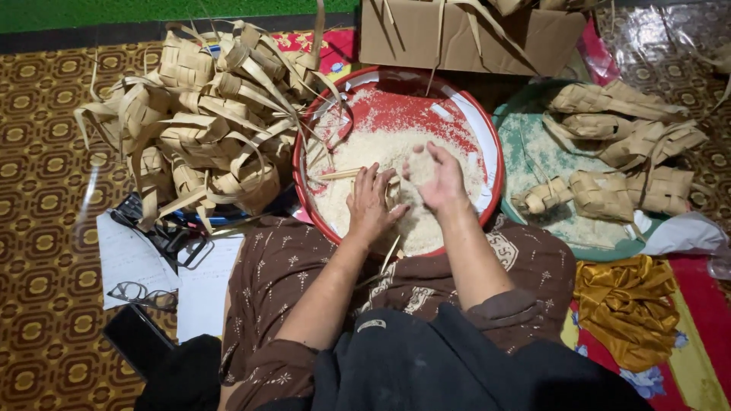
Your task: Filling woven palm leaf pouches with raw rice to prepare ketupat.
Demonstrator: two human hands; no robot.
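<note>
Right between both hands [403,194], woven pouch [393,190].

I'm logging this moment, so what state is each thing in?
Red basin: partly filled with rice.
Woven leaf pouch: held by left hand.
Right hand: cupped, holding rice.
Pouch pile: heaped.
Green tray: holding pouches.
Eyeglasses: unfolded.

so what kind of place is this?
Likely a home floor used for food preparation: a patterned carpet, a red basin of rice that both hands work in, and a heap of woven palm-leaf pouches.
</note>
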